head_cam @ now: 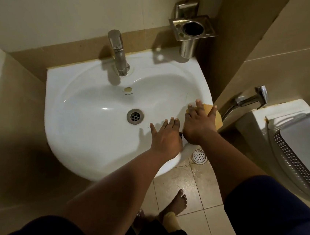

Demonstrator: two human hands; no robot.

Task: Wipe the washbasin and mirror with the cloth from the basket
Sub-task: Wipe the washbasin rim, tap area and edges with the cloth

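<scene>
Bare foot on the tiled floor, so the person's standing right up against the basin. Right hand is pressed flat with fingers spread over the yellow cloth, pinning it to the basin's right rim, looks like mid-wipe on that edge. Left hand is open and holding nothing, flat on the front rim just beside it, probably for balance. Basket sits off right on the cistern. Tap and drain untouched. No mirror in view, so that part's likely still to do.
</scene>
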